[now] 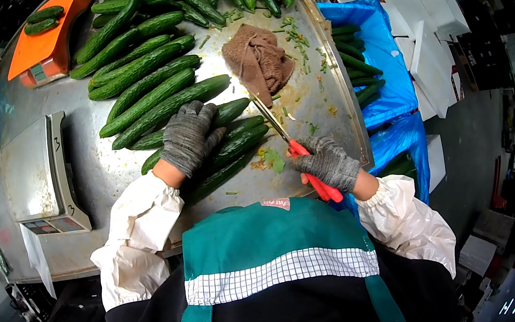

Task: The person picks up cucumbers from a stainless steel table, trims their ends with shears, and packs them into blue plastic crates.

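Observation:
My left hand (191,137), in a grey knit glove, is closed over a cucumber (233,110) in the row on the steel table (95,185). That cucumber's right end sticks out between its thumb and fingers; the glove hides the middle. More cucumbers (235,147) lie just below this hand, and others (153,86) line up above it. My right hand (328,164), gloved in grey as well, grips red-handled scissors (299,148). The blades point up and left, near the cucumber tips, and look nearly together. A crumpled brown cloth (259,61) lies above the blades.
Green trimmings (299,41) are scattered beside the table's right edge. Blue-lined crates (388,101) holding cucumbers stand to the right, with white foam boxes (433,68) beyond. At left are a metal-topped scale (35,167) and an orange scale (46,39) bearing two small cucumbers.

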A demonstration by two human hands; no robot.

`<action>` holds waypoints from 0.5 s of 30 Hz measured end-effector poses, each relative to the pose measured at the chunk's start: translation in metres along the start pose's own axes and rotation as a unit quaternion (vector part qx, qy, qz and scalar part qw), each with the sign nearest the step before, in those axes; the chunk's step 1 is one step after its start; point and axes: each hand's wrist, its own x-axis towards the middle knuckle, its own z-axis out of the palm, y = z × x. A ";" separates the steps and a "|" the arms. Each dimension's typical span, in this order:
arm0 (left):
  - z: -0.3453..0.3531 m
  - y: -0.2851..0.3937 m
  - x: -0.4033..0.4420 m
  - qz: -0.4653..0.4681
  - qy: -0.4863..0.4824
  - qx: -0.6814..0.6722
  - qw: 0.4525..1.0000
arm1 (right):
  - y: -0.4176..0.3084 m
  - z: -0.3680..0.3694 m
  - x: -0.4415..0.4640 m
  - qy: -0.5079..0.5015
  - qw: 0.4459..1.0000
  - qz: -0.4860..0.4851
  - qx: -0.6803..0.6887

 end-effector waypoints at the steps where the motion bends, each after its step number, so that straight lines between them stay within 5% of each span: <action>1: -0.001 0.001 0.001 0.002 0.000 0.000 1.000 | -0.004 0.002 0.000 0.008 1.000 0.010 -0.016; 15: -0.007 0.005 0.005 0.025 -0.005 0.023 0.999 | 0.020 0.009 0.016 0.017 0.998 -0.025 0.046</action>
